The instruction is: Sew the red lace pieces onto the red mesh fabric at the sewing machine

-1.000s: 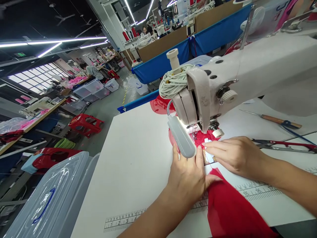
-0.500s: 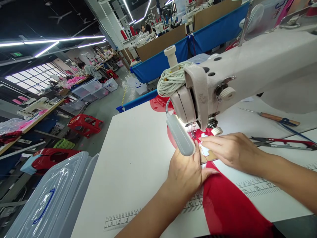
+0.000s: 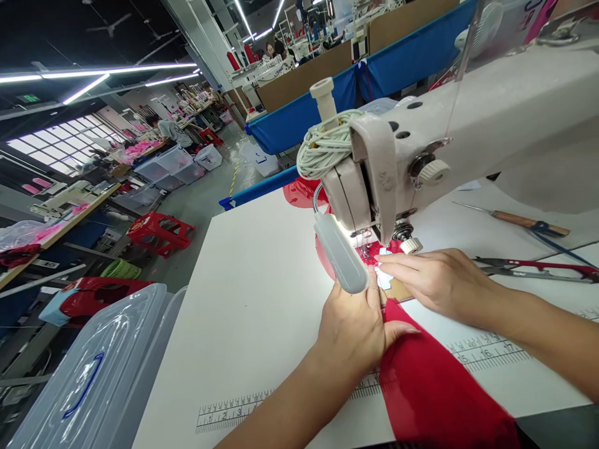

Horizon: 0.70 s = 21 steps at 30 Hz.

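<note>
My left hand (image 3: 352,325) lies on red fabric (image 3: 425,380) at the sewing machine (image 3: 384,178), its thumb stretched across the cloth. Its other fingers reach forward near the presser foot (image 3: 365,251), partly hidden behind a grey clip lamp (image 3: 341,252). From the right, my right hand (image 3: 444,282) rests with fingers stretched forward, their tips on small white pieces (image 3: 384,277) beside the needle area; its thumb is hidden. Under the foot is a textured red part of the cloth. The plain red fabric runs down over the table's front edge.
To the right lie red-handled scissors (image 3: 543,269) and a wooden-handled awl (image 3: 528,221). A printed ruler (image 3: 234,411) runs along the white table (image 3: 248,280). Clear lidded bins (image 3: 93,374) and red stools (image 3: 161,234) stand left. Other people work in the background.
The red fabric and the white pieces have shifted slightly under my hands, forward and to the left. Both hands keep nearly the same pose. The view has tilted a little.
</note>
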Each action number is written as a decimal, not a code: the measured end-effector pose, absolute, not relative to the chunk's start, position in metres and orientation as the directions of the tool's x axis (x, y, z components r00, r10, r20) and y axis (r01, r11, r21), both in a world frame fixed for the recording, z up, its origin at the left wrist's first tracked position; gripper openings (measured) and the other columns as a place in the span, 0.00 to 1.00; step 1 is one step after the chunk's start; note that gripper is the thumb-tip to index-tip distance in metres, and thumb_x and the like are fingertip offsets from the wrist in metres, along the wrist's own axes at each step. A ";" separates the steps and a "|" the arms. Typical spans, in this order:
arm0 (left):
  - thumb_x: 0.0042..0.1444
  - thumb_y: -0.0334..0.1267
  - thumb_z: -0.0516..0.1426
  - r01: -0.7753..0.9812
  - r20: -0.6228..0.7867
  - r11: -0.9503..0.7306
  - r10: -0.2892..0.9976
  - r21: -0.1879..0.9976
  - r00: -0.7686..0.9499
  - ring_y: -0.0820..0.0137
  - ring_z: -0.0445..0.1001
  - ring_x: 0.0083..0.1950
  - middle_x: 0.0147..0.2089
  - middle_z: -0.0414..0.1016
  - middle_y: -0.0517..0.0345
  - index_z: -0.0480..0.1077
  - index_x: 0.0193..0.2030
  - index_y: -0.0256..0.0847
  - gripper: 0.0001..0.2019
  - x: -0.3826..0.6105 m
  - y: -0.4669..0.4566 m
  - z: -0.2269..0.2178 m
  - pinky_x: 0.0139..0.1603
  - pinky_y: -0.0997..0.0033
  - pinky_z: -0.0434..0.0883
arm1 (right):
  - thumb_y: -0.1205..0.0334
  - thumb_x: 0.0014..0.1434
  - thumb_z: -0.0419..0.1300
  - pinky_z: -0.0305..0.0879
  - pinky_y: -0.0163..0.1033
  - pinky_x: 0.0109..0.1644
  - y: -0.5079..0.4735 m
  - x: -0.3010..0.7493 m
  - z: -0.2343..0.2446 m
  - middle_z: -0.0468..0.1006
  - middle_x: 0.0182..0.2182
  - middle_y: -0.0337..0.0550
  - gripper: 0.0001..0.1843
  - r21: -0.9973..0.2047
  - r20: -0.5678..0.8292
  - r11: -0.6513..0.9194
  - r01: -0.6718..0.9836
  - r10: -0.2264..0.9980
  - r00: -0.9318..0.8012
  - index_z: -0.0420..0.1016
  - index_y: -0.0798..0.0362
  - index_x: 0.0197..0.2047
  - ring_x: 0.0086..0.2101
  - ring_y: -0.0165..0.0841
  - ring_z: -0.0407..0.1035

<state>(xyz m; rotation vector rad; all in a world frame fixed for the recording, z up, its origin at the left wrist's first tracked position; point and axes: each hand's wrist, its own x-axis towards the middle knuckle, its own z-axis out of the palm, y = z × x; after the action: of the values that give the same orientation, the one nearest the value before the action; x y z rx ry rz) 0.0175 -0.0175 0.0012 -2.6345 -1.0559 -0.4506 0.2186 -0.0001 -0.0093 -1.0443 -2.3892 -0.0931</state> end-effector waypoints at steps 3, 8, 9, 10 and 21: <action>0.62 0.67 0.38 0.704 0.408 -0.698 0.609 -0.132 0.680 0.55 0.75 0.49 0.49 0.75 0.36 0.71 0.53 0.25 0.42 0.018 -0.017 0.000 0.49 0.57 0.75 | 0.80 0.52 0.46 0.67 0.36 0.27 0.000 0.218 -0.008 0.82 0.45 0.48 0.26 -0.136 0.495 0.692 0.709 0.667 -0.557 0.75 0.57 0.50 0.32 0.35 0.76; 0.63 0.67 0.39 0.706 0.390 -0.685 0.610 -0.179 0.690 0.52 0.74 0.53 0.53 0.73 0.33 0.67 0.59 0.23 0.44 0.017 -0.016 -0.003 0.52 0.55 0.74 | 0.80 0.52 0.48 0.67 0.35 0.29 -0.001 0.215 -0.008 0.82 0.46 0.46 0.26 -0.148 0.458 0.634 0.759 0.724 -0.515 0.77 0.54 0.49 0.34 0.35 0.77; 0.63 0.67 0.39 0.707 0.379 -0.682 0.614 -0.188 0.693 0.52 0.74 0.54 0.53 0.73 0.32 0.66 0.60 0.22 0.44 0.017 -0.016 -0.003 0.53 0.55 0.73 | 0.80 0.52 0.48 0.68 0.36 0.29 -0.001 0.215 -0.008 0.82 0.46 0.47 0.26 -0.155 0.450 0.626 0.764 0.733 -0.509 0.77 0.54 0.49 0.34 0.36 0.77; 0.63 0.66 0.40 0.709 0.371 -0.679 0.618 -0.193 0.693 0.52 0.74 0.54 0.54 0.73 0.32 0.65 0.60 0.22 0.43 0.017 -0.016 -0.003 0.53 0.55 0.73 | 0.79 0.52 0.48 0.68 0.36 0.29 -0.001 0.214 -0.008 0.82 0.45 0.47 0.26 -0.161 0.444 0.622 0.766 0.739 -0.506 0.77 0.54 0.49 0.34 0.36 0.77; 0.61 0.63 0.50 0.735 0.257 -0.657 0.691 -0.169 0.676 0.53 0.73 0.56 0.52 0.74 0.37 0.68 0.52 0.31 0.33 0.021 -0.018 0.007 0.61 0.51 0.68 | 0.78 0.58 0.47 0.70 0.38 0.32 -0.001 0.216 -0.008 0.80 0.48 0.47 0.25 -0.221 0.441 0.632 0.743 0.744 -0.501 0.76 0.51 0.51 0.36 0.37 0.77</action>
<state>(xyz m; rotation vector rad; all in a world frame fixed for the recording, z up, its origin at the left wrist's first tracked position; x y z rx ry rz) 0.0207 -0.0185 0.0071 -2.6326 -1.1430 -0.2474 0.2164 -0.0013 -0.0077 -1.1656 -2.3528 0.0026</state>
